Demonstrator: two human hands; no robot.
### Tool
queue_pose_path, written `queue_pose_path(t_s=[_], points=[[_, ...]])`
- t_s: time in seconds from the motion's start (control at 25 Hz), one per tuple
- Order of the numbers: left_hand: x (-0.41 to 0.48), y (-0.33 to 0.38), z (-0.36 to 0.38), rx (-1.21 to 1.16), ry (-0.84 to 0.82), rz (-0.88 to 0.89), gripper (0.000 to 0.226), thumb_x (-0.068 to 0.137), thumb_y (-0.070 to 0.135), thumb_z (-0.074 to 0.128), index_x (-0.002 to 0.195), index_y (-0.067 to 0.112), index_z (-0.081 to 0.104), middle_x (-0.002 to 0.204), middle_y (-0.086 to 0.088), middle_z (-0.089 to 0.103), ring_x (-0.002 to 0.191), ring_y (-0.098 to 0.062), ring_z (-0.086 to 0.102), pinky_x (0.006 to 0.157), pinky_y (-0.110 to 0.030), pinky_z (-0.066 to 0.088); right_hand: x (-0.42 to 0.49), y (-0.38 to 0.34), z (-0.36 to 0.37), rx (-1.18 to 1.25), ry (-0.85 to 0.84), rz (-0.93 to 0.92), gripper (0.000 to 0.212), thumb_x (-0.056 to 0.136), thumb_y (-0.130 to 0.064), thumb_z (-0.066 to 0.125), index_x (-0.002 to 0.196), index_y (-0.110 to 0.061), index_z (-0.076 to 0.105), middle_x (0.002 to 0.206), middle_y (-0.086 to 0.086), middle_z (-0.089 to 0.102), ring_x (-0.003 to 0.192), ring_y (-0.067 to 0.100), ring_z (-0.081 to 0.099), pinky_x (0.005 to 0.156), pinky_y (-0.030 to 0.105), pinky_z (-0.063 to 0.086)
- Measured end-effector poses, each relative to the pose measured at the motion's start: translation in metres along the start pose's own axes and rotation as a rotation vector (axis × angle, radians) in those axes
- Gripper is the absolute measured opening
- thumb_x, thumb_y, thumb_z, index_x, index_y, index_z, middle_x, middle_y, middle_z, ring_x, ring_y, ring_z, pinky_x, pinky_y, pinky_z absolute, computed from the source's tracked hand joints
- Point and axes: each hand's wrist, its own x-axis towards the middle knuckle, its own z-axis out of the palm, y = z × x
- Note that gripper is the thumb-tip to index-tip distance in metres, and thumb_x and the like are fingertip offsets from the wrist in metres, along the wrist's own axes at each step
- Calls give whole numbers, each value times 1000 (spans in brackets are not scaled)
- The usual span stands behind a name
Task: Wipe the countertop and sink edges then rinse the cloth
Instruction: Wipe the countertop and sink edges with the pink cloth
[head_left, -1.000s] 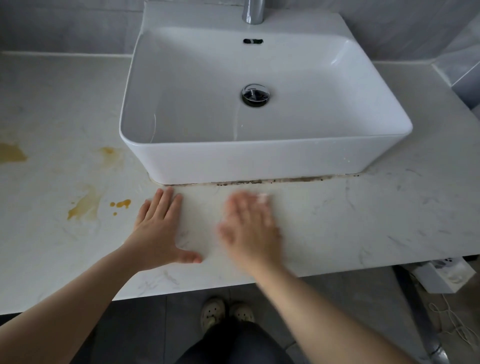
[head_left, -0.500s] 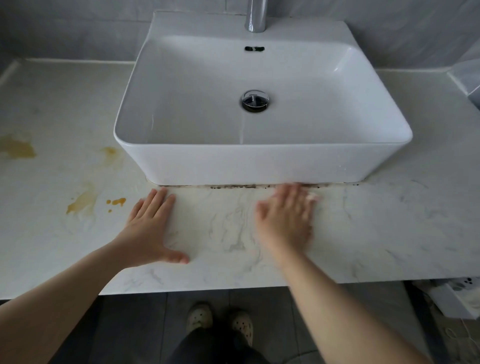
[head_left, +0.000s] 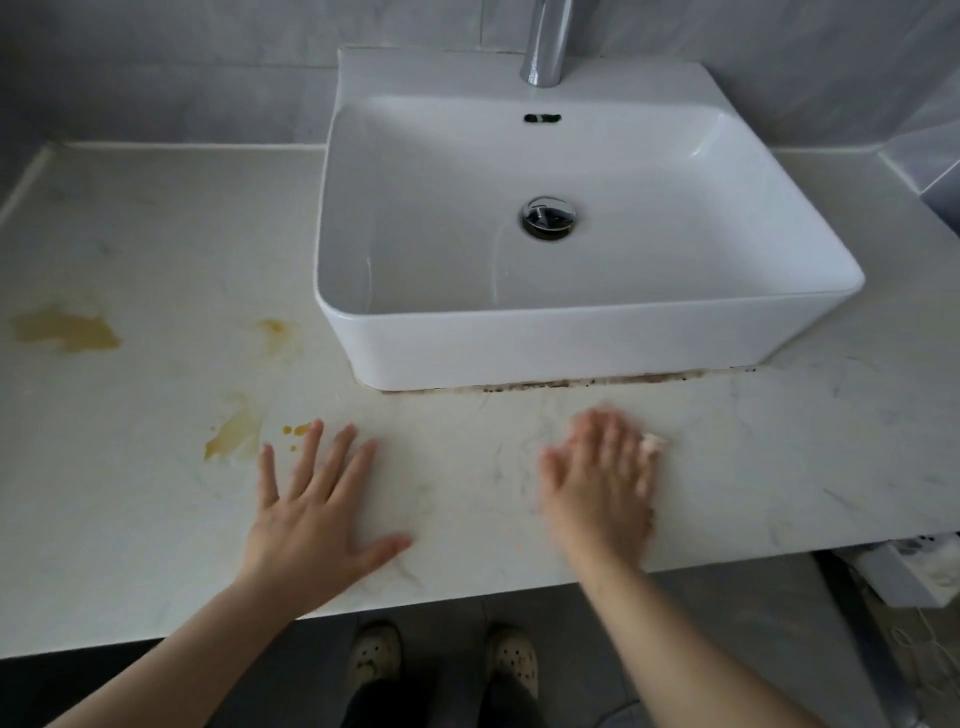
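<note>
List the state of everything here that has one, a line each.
left hand: flat on the countertop, fingers spread.
right hand: flat, blurred, pressing the cloth onto the countertop.
cloth: mostly hidden under the right hand, one whitish corner showing.
countertop: yellow stains at left, dark grime along the sink base.
sink: empty, no standing water.
faucet: no water running.

One head cam, wide-angle, worn by a person standing at the countertop (head_left: 145, 519), looks fwd & steeply down. Close-in: sink (head_left: 571, 348) fills upper centre, tap (head_left: 545, 47) cut off at top edge, shoes (head_left: 375, 657) show below the counter's front edge, tiled wall (head_left: 182, 67) at the back.
</note>
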Motion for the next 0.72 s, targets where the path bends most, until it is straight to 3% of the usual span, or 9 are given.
queue_pose_path(t_s=[0.08,0.16,0.2,0.28,0.4,0.48,0.64,0.72], points=[[-7,-27,-4,-37,42,-82,104,66,90,19,145,22,20,153,-4,22,142,-20,-11,110,-50,-10,-42,-68,13,58,-5,-288,69,85,-52,28,136,-10,48,144,15,44,134,32,40,109,47,15],[-10,-54,-9,-55,66,-179,119,52,97,13,147,26,-1,155,-1,-3,140,-20,-21,109,-51,-16,-70,-107,19,43,-52,-577,66,92,-53,25,140,-11,43,147,12,40,138,30,35,110,45,12],[-12,-67,-11,-59,45,-233,123,45,98,12,144,28,-10,154,0,-14,139,-20,-25,108,-52,-16,-67,-109,18,4,-86,-623,67,94,-53,19,144,-13,35,151,9,33,141,28,28,112,42,6],[-17,-91,-15,-72,-2,-320,132,37,98,13,144,28,-15,155,-2,-18,139,-23,-24,109,-56,-11,-49,-96,17,-10,-45,-505,69,92,-53,13,149,-16,22,156,5,21,145,24,17,115,37,-5],[-26,-116,-16,-105,-61,-409,144,27,101,2,146,21,-14,156,-6,-12,141,-25,-18,110,-57,-5,-20,-77,11,-23,-31,-12,69,93,-52,9,151,-15,4,160,6,5,147,22,1,118,40,-8],[-29,-121,-14,-120,-62,-399,146,28,101,0,145,15,-13,156,-5,-10,142,-23,-17,111,-55,-3,-23,-112,12,21,-27,62,74,91,-54,11,150,-11,12,158,12,12,146,26,7,117,44,-5],[-32,-128,-14,-130,-29,-360,142,36,98,10,146,10,-8,157,-2,-9,142,-17,-15,114,-49,-2,-90,-197,29,42,-19,-584,71,85,-54,30,135,-7,49,140,13,49,132,30,44,108,42,16],[-36,-137,-14,-109,-26,-309,142,37,99,4,146,11,-7,157,-2,-9,140,-12,-18,116,-43,-3,-81,-181,27,-13,-22,-667,68,86,-53,30,136,-11,48,141,8,49,132,25,44,109,39,16]])
